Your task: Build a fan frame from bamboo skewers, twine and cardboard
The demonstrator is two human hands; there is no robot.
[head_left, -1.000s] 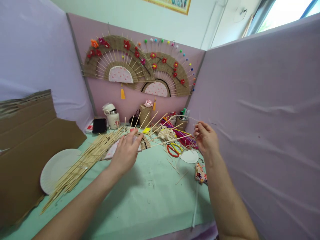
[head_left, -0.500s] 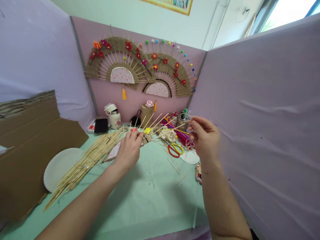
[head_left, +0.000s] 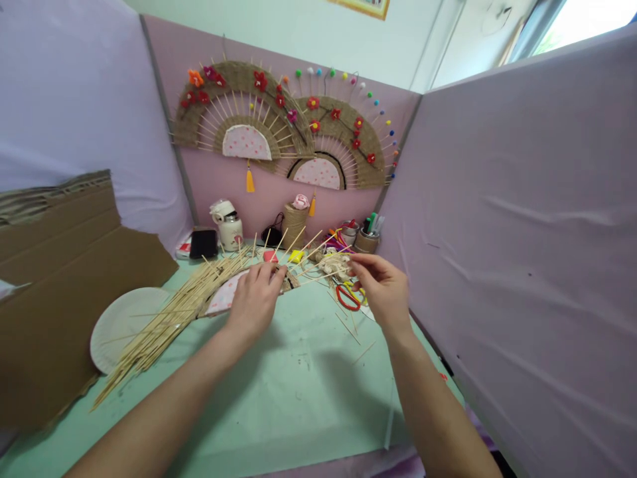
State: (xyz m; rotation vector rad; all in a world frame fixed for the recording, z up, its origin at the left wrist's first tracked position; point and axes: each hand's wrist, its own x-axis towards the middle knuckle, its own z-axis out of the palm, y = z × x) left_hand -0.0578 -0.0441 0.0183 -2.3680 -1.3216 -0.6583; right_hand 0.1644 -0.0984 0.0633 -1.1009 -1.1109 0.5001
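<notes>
My left hand (head_left: pixel 255 299) lies on a half-made fan (head_left: pixel 233 292) of pink dotted paper, woven twine and bamboo sticks on the green table, its fingers pressed down near the twine weave. My right hand (head_left: pixel 379 287) hovers just right of the fan's spread sticks (head_left: pixel 308 249), thumb and fingers pinched together; what they pinch is too thin to name, perhaps a strand of twine. A tangle of twine (head_left: pixel 334 265) lies between the hands.
A heap of loose bamboo sticks (head_left: pixel 164 318) overlaps a white paper plate (head_left: pixel 117 325) at left, beside brown cardboard (head_left: pixel 60 285). Red scissors (head_left: pixel 347 297), pen cups (head_left: pixel 367 238), a twine-wrapped jar (head_left: pixel 295 224) and a white mug (head_left: pixel 226 229) stand behind. Two finished fans (head_left: pixel 279 126) hang on the back wall.
My right hand has swung left and down from the right partition toward the fan's sticks. The left hand has stayed on the fan.
</notes>
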